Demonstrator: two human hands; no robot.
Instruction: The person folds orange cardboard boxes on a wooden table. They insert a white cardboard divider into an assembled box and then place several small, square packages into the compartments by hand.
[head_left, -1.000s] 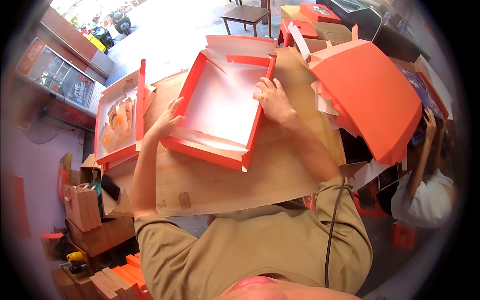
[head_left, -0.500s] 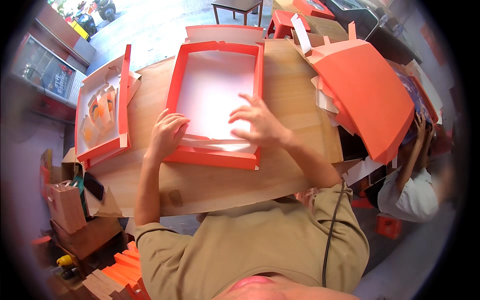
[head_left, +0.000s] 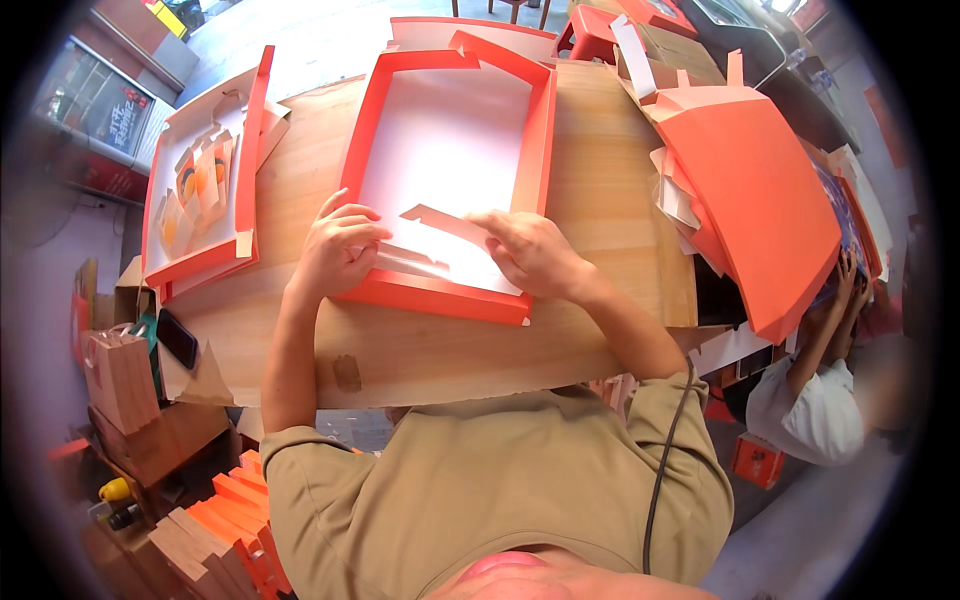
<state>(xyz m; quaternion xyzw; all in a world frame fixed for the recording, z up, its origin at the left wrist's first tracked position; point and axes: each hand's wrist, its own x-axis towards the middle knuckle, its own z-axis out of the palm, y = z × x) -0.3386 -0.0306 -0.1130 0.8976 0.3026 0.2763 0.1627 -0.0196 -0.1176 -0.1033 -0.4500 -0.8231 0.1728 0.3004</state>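
Note:
A shallow cardboard box [head_left: 440, 130] with orange-red walls and a white inside lies on the wooden table in front of me. My left hand [head_left: 342, 245] is at its near left corner, fingers curled over the side wall. My right hand [head_left: 535, 250] is closed at the near right, thumb and fingers at the end of a narrow brown cardboard flap [head_left: 448, 222]. This flap stands raised across the near part of the box. Just what the right fingertips grip is partly hidden.
On the left stands another orange-red box [head_left: 245, 180] with brown cardboard inserts [head_left: 208, 175]. A phone [head_left: 178, 340] lies at the table's left edge. Orange-red cardboard sheets [head_left: 750, 200] are piled on the right; beyond them are another person's hands [head_left: 845, 285]. Paper bags [head_left: 122, 375] stand at lower left.
My right hand has gone from spread fingers above the box to closed fingers at the flap, which has risen. The left hand stays at the near left corner. The whole view has shifted slightly.

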